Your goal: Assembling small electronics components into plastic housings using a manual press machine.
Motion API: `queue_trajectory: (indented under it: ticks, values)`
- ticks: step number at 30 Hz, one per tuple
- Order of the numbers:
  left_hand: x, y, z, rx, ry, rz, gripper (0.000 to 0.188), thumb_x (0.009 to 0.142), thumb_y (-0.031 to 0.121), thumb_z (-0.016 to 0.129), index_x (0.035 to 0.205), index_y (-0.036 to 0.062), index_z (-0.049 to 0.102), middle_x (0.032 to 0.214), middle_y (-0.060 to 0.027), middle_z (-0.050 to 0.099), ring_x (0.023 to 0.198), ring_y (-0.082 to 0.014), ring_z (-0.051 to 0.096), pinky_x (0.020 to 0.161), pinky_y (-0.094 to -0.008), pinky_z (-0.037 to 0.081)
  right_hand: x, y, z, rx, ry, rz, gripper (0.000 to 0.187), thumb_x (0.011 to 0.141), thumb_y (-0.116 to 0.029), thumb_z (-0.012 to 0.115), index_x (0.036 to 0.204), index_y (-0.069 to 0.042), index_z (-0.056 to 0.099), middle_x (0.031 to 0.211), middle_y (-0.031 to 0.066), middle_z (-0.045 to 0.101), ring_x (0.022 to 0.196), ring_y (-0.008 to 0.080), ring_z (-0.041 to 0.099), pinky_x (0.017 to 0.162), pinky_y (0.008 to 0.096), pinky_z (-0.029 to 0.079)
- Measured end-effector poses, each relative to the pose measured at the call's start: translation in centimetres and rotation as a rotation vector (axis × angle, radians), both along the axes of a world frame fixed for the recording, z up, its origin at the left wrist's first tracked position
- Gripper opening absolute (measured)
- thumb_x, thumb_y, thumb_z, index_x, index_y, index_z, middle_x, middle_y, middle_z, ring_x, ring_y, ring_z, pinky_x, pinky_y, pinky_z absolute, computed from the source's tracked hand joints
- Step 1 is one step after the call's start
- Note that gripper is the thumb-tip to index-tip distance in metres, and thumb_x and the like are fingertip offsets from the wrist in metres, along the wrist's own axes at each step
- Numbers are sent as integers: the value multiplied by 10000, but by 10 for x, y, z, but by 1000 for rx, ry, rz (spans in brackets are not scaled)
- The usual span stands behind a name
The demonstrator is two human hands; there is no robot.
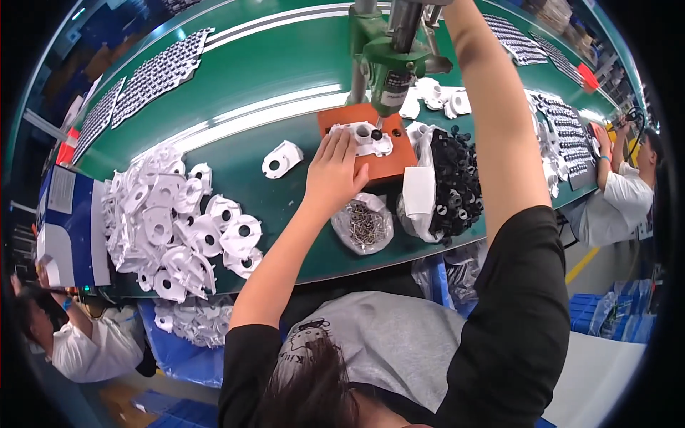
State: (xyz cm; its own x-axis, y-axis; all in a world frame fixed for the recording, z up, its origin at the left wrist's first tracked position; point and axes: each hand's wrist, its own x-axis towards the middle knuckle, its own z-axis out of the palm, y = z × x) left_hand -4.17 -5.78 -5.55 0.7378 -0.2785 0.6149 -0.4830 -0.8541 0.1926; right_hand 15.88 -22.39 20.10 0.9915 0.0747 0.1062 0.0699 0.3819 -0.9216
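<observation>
A white plastic housing (364, 139) with round openings lies on an orange fixture block (393, 162). My left hand (337, 162) rests flat over the left part of this housing, fingers stretched out and thumb apart. Just right of my fingertips, a small black piece (377, 134) sits on the housing. Above it stands a green bench press (391, 75), its narrow tip pointing down close to the black piece; whether they touch I cannot tell. My right arm reaches up past the press, and its hand is out of the picture beyond the top edge.
Left lies a large heap of white housings (160, 214), with a single housing (282, 159) nearer the block. A bag of screws (362, 225), a white box (419, 192) and black plastic parts (457, 178) sit near the front edge. Other people work at both sides.
</observation>
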Motion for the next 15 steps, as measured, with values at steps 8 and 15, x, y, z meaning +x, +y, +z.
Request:
queue_trajectory:
  ticks: [8,15]
  values:
    - [5,-6,4,42,8,-15,526,777,223,594,1196,-71,473,1234,-229,506,1171,-348,480,1014,-415,371,-90,-102,-23,25,-778,-178,159,834,-243,519,878,-100,571,669,23,533,574,136,486,612,268,344]
    - [-2,0,4,93,17,-4,523,797,246,576,1204,-68,474,1256,-220,497,1193,-342,464,1022,-418,359,-269,-113,-152,-454,-1004,-166,351,777,-328,485,514,-102,432,643,110,561,688,277,573,945,489,256]
